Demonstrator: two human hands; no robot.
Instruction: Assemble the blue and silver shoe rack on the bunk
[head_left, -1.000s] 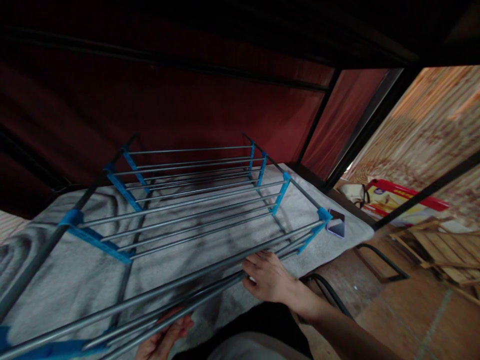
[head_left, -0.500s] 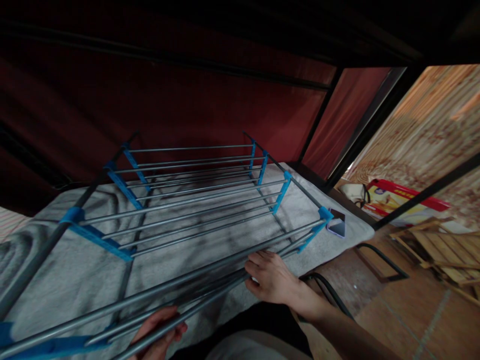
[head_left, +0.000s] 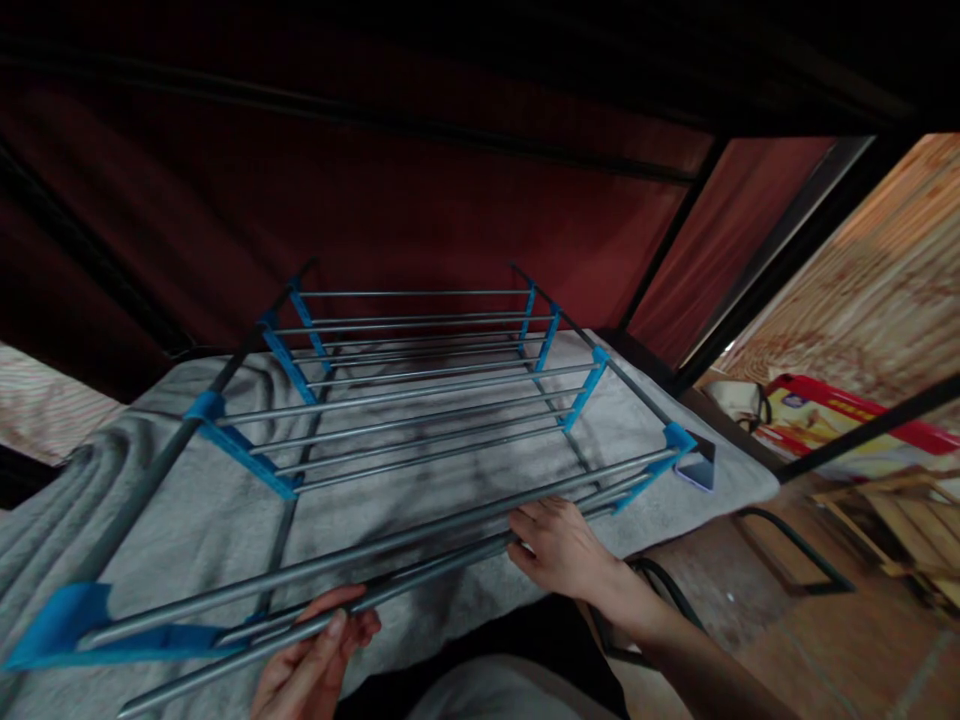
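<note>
A rack of grey metal tubes [head_left: 420, 395] with blue plastic brackets [head_left: 247, 458] lies on a grey blanket [head_left: 450, 470]. At the near end, my left hand [head_left: 319, 640] is closed round a loose-ended grey tube [head_left: 225, 665], thumb on top, close to the near left blue bracket [head_left: 67, 625]. My right hand [head_left: 559, 545] has its fingers curled round the near tubes, left of the near right blue bracket [head_left: 679, 440]. Which tubes its fingertips grip is partly hidden.
A phone [head_left: 697, 462] lies on the blanket's right edge. Beyond stand a red and yellow box [head_left: 855, 425], a white bag [head_left: 735, 400] and a folded wooden item [head_left: 900, 520] on the floor. A dark metal frame [head_left: 795, 545] and a dark red curtain [head_left: 450, 220] surround the blanket.
The view has shifted left, so the rack appears further right. My left hand has moved up with the tube, whose left end now shows near the left bracket. My right hand keeps its grip.
</note>
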